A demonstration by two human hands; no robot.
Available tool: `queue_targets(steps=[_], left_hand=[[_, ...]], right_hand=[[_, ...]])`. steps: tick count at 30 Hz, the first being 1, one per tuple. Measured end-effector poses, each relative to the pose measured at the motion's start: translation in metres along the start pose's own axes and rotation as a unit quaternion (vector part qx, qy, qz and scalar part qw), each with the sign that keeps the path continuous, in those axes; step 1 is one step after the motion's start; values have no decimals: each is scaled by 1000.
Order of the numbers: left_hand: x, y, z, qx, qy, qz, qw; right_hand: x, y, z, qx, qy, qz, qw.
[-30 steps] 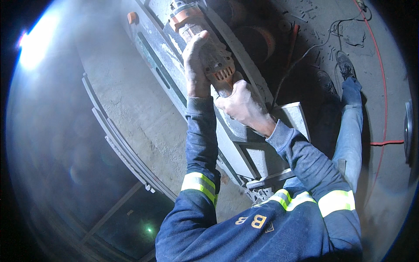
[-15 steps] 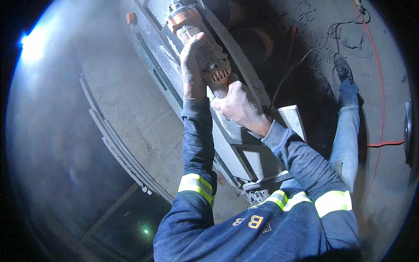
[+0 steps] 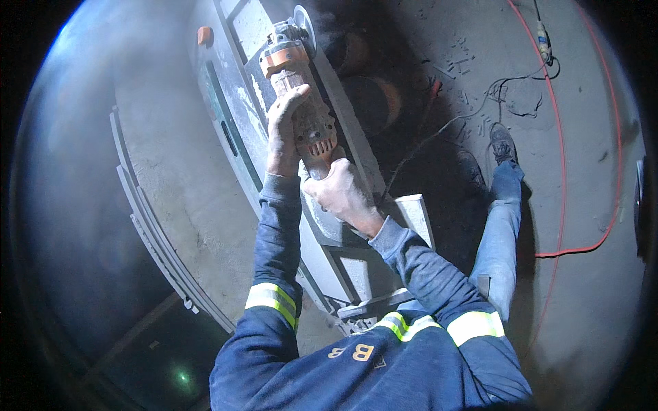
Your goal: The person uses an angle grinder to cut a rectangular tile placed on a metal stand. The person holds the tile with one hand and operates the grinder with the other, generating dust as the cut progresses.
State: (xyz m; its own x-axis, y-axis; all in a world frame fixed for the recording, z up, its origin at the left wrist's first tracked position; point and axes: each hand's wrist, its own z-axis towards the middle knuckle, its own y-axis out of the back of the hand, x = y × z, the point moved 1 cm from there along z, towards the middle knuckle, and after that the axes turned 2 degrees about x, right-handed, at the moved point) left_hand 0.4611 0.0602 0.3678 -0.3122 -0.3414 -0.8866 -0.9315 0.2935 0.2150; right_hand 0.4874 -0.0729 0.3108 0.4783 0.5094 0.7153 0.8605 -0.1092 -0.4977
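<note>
"Two hands show in the head view. What do they have?"

"They share one thing, a grinder (image 3: 312, 123). The left hand (image 3: 281, 131) is curled around its middle, with the thumb over it. The right hand (image 3: 344, 193) is wrapped around its back end."

"Are the hands spread wide?"

"No, both look closed on the grinder. I can't tell if a finger presses a switch, because the underside is hidden."

"Which way does the grinder point?"

"It points away from the blue top (image 3: 322, 383). Its long way runs from the right hand, up past the left hand, leaning a little to the left. The round disc (image 3: 306, 29) sits at the far end, on the right side."

"So which hand is nearer the disc?"

"The left one. The right hand is farther back."

"And what lies under the grinder?"

"A long grey metal frame (image 3: 241, 103). It leans left too, so the two lie almost in line. The disc is near the far part of the frame's right-hand bar (image 3: 356, 147). I can't tell if they touch."
</note>
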Motion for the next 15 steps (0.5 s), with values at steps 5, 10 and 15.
queue_targets(steps=[5,10,15], left_hand=[[9,10,2,4,7,-4,1000],[10,7,-1,11,2,10,1000],[10,7,-1,11,32,13,999]], right_hand=[[13,9,-14,10,-9,-17,1000],[-4,2,-11,-26,43,-20,999],[0,2,-19,-95,58,-13,994]])
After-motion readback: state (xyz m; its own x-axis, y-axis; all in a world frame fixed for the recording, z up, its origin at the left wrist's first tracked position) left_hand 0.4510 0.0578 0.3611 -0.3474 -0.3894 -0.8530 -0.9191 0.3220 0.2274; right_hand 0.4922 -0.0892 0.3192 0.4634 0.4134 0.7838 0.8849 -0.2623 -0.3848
